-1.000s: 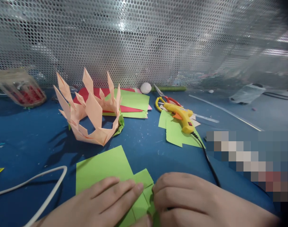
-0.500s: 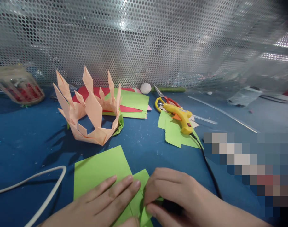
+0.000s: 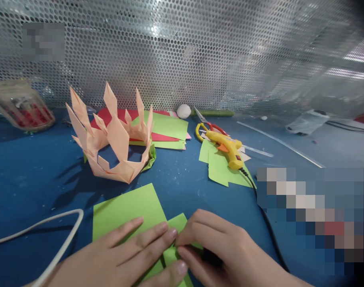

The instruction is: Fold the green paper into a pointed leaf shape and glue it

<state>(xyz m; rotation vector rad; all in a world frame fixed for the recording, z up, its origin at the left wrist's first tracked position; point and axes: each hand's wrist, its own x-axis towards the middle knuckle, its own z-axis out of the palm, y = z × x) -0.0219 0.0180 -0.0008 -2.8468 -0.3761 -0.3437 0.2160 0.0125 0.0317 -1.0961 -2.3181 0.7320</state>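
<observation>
With fingers stretched out flat, my left hand [image 3: 125,255] presses on the green paper at the near edge of the view. My right hand [image 3: 220,243] has its thumb and forefinger pinched on a fold of a smaller green paper [image 3: 179,220], close to my left fingertips. Part of that fold is hidden by both hands. Beneath my left hand lies a larger green sheet [image 3: 125,211], flat on the table. Behind it stands a peach folded-paper crown [image 3: 119,139] with pointed tips and a crumpled green piece at its right side.
A yellow glue gun [image 3: 225,147] lies on green scraps, its black cord [image 3: 270,231] running past my right hand. Scissors [image 3: 202,119], a white ball [image 3: 184,111] and stacked paper [image 3: 170,127] are farther back. A white cable [image 3: 62,243] loops at left, near a jar [image 3: 26,107].
My right fingers have moved slightly left with the pinched paper. My left thumb has come out further to the right over the fold.
</observation>
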